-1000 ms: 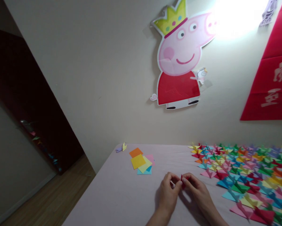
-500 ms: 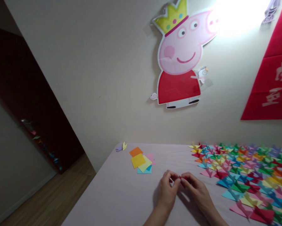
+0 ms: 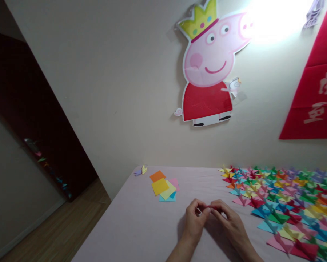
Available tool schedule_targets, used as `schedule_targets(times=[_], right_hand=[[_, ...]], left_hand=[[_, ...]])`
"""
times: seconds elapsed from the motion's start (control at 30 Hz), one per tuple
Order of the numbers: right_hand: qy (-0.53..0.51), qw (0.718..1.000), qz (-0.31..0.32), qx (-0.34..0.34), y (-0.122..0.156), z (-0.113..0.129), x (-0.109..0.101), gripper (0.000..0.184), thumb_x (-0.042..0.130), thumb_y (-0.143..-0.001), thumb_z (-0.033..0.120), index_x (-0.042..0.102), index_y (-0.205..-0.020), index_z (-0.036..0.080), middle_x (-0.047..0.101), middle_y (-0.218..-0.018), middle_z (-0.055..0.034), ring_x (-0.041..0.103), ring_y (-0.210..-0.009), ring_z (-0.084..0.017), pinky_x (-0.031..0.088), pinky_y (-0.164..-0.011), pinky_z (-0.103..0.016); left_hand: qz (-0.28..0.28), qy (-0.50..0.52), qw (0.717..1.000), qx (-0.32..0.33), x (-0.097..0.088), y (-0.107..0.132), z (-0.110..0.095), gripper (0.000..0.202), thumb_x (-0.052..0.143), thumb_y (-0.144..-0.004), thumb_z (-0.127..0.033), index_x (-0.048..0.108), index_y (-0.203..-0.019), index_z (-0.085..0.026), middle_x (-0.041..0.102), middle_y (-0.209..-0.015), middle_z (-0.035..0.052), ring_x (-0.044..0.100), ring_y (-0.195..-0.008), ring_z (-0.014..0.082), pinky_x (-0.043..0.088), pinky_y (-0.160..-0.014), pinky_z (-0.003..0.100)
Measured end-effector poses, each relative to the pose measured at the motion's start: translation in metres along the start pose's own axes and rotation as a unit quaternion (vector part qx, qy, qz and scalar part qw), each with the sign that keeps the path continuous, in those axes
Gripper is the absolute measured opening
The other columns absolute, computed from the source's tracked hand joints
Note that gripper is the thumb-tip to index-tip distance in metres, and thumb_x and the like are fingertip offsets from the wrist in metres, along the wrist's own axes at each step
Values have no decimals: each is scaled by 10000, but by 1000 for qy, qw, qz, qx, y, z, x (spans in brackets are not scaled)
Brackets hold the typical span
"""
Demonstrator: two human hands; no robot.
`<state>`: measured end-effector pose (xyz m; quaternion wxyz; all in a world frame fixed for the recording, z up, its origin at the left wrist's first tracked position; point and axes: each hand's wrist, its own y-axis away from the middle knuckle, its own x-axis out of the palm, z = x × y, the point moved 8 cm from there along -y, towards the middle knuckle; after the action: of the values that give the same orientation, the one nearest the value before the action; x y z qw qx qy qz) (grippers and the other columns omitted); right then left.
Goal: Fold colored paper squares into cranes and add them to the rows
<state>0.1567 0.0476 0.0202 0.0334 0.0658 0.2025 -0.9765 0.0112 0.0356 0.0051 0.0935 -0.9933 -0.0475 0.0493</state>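
Note:
A small piece of red folded paper (image 3: 210, 206) is pinched between both hands, mostly hidden by the fingers. My left hand (image 3: 195, 221) grips it from the left with thumb and forefinger. From the right, my right hand (image 3: 228, 219) holds it the same way, and the fingertips of both hands meet. Just beyond my left hand lie loose square sheets of paper, among them a yellow sheet (image 3: 160, 186), an orange sheet (image 3: 157, 176) and a light blue sheet (image 3: 167, 199). To the right of my right hand stand rows of folded paper cranes (image 3: 278, 217) in many colours.
The table (image 3: 130, 222) has a pale pink cover and its back edge meets the wall. Two folded paper pieces (image 3: 140, 170) lie at the far left corner. A pig cutout (image 3: 207, 98) and a red banner (image 3: 310, 98) hang on the wall; a dark door (image 3: 35, 109) is at left.
The fingertips of both hands have come closer together on the red paper, and less of it shows below them. Everything else looks the same.

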Motion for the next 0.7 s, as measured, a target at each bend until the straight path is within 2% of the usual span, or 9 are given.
schedule_targets(times=[0.1,0.37,0.57,0.7], right_hand=[[21,999,-4,-30,0,2,-1,320,678,-822,537,723,-758,226,713,-797,-64,674,-761,-228,561,-690,-296],[73,993,10,-94,1,13,3,319,612,-890,517,706,-770,237,710,-791,-60,671,-751,-220,558,-675,-303],[93,990,5,-107,3,13,2,290,598,-906,488,695,-774,249,709,-807,-66,669,-789,-236,557,-711,-335],[111,987,13,-115,3,13,2,258,581,-918,452,697,-788,262,710,-825,-70,660,-817,-249,549,-735,-363]], left_hand=[[-5,-4,1000,-2,0,0,2,115,654,-796,-277,623,-729,-189,592,-710,-18,510,-677,148,380,-647,254],[-41,-32,996,78,-8,2,-15,132,601,-805,-240,591,-677,-206,579,-707,-18,517,-707,151,391,-682,251],[-27,-24,999,4,-5,0,-4,124,608,-791,-296,593,-702,-211,584,-703,-22,512,-682,150,397,-665,254],[-23,5,999,-22,-3,0,-2,175,627,-765,-349,581,-673,-207,563,-680,-19,492,-667,154,386,-658,266]])
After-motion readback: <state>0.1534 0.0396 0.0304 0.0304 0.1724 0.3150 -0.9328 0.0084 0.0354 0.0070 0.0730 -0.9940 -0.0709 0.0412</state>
